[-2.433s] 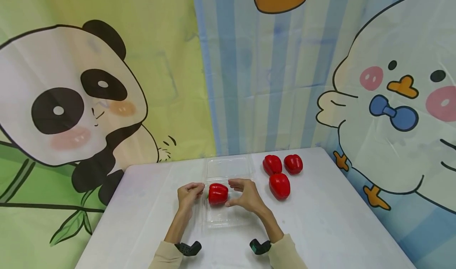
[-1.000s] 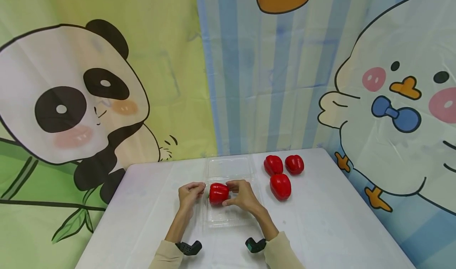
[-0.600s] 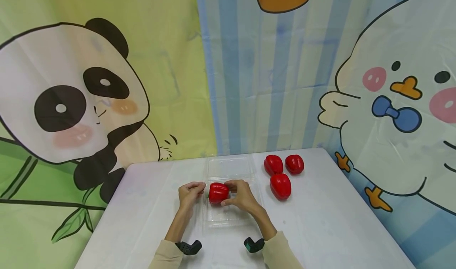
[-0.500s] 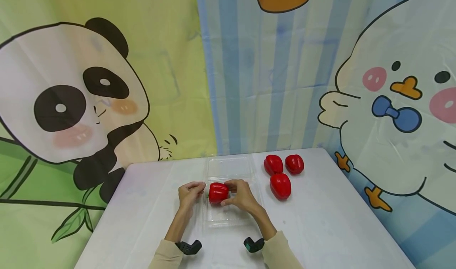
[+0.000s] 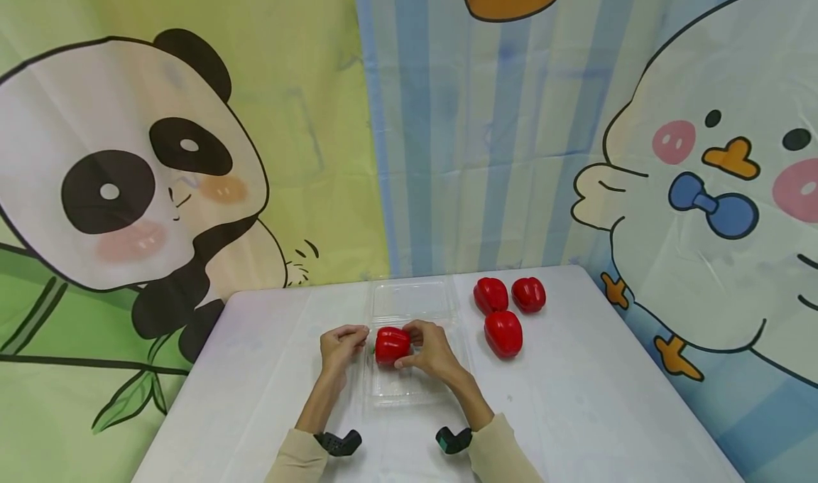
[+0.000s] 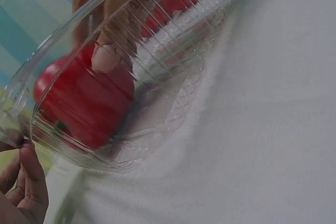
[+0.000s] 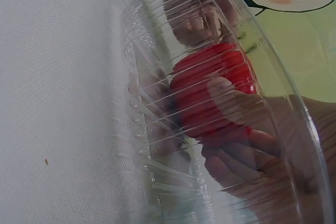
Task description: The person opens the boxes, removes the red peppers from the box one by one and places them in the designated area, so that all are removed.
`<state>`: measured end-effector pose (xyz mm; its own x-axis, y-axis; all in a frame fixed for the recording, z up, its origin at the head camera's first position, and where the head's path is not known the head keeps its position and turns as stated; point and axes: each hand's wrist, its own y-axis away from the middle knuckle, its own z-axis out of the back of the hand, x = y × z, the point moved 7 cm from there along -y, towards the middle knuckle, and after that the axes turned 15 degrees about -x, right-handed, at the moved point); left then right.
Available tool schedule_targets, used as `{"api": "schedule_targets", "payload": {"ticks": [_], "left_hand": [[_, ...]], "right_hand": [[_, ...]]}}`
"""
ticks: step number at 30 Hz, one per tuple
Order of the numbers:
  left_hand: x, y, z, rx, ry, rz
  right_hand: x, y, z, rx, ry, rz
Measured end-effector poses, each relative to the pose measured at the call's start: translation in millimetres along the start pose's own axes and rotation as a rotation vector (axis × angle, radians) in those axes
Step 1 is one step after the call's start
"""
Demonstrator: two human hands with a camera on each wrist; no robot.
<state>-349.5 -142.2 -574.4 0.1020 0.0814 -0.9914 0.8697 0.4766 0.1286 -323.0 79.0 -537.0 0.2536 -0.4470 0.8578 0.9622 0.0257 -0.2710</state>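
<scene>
A red bell pepper (image 5: 392,346) lies on its side in the base of a clear plastic clamshell box (image 5: 409,395), its green stem toward the left. My right hand (image 5: 432,351) holds the pepper from the right, thumb on the near side and fingers on the far side. Through the ribbed wall in the right wrist view, the thumb presses against the pepper (image 7: 197,98). At the box's left rim, my left hand (image 5: 339,348) pinches the edge between thumb and finger; the left wrist view shows those fingertips (image 6: 30,156) at the rim's corner.
The box's lid (image 5: 412,302) lies folded back behind its base. Right of the box, three more red bell peppers (image 5: 503,334) sit grouped on the white table (image 5: 575,398). A cartoon-printed curtain (image 5: 434,149) hangs behind the table.
My right hand has moved left onto the pepper in the box, and its thumb and fingers have come in around it. My left hand keeps its place at the rim.
</scene>
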Motion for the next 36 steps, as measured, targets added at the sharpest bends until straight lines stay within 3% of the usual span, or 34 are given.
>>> {"api": "schedule_targets", "payload": {"ticks": [11,36], "left_hand": [[-2.3,1.4,-1.5,0.019,0.013,-0.010],[-2.0,6.9,0.6,0.002,-0.002,-0.010]], "right_hand": [[1.0,2.3,3.0,0.012,-0.043,0.021],[1.1,6.9,12.7,0.010,-0.097,-0.022]]}}
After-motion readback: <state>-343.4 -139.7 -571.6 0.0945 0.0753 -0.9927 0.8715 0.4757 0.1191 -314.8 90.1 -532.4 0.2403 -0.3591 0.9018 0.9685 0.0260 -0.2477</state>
